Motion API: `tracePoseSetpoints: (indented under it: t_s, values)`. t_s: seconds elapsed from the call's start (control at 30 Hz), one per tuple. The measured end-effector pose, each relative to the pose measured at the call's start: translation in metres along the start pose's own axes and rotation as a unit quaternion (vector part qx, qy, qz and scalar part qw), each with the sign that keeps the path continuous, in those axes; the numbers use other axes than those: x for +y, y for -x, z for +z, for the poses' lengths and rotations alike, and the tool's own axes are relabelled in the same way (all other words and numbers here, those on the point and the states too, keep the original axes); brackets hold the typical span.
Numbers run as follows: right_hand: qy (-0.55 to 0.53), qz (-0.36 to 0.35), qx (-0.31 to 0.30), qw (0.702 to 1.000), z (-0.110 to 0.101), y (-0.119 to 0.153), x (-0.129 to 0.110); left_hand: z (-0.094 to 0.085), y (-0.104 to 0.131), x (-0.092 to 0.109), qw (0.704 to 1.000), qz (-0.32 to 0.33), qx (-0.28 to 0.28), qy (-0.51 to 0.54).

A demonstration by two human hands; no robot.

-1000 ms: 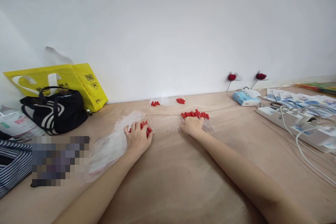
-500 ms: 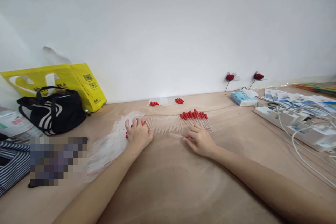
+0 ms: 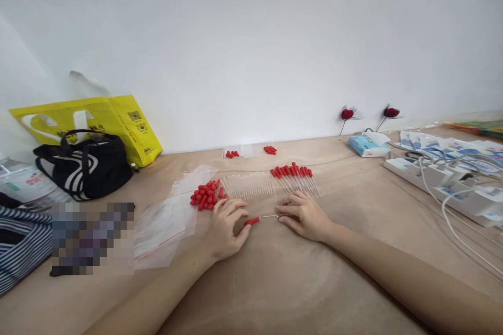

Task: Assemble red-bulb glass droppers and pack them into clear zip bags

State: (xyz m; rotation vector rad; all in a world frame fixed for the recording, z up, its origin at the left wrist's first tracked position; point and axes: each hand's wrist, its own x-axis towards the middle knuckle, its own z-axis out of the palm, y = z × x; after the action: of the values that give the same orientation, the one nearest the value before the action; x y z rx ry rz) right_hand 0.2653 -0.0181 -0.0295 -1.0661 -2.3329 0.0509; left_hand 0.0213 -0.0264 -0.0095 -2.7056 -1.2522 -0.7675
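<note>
My left hand (image 3: 228, 227) pinches a red rubber dropper bulb (image 3: 252, 221) between thumb and fingers. From the bulb's open end a thin clear dropper tube (image 3: 269, 215) runs to my right hand (image 3: 304, 214), whose thumb and fingertips grip its other end. Bulb and tube meet end to end; how far the tube sits inside cannot be seen. Left of them lies a pile of loose red bulbs (image 3: 206, 194) on clear plastic bags (image 3: 167, 225). Behind my hands a row of clear tubes (image 3: 249, 185) lies side by side, with droppers wearing red bulbs (image 3: 293, 171) to its right.
Near the wall rests a flat clear bag (image 3: 247, 151) with red bulbs at both ends. A yellow bag (image 3: 133, 131) and a black bag (image 3: 106, 167) stand left. On the right are a tissue pack (image 3: 368, 145), a power strip (image 3: 440, 188) with cables, and two artificial roses (image 3: 348, 114).
My left hand has come from the bulb pile toward me and right, bringing a red bulb to the tube's end. My right hand still holds the tube, nearly in place.
</note>
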Motion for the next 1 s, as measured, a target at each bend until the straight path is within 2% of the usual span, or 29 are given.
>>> tracePoseSetpoints:
  t_s: [0.17,0.27,0.53,0.67,1.0]
  values:
    - [-0.002,-0.009,0.003,1.0,0.01,-0.006,-0.008,0.009,-0.005,-0.002,0.998,0.004,-0.058,0.01]
    - [-0.02,-0.008,0.017,1.0,0.019,-0.01,-0.01,0.016,-0.006,-0.003,0.998,0.002,-0.063,0.007]
    - [-0.035,0.006,0.039,0.999,0.021,-0.013,-0.012,0.021,-0.006,-0.006,1.0,0.018,-0.012,-0.005]
    - [-0.027,0.009,0.071,0.997,0.021,-0.01,-0.013,0.021,-0.006,-0.005,0.999,0.032,0.015,0.0]
    - [0.013,-0.063,0.116,0.991,0.018,-0.009,-0.02,0.017,-0.004,0.0,0.998,0.039,0.052,0.004]
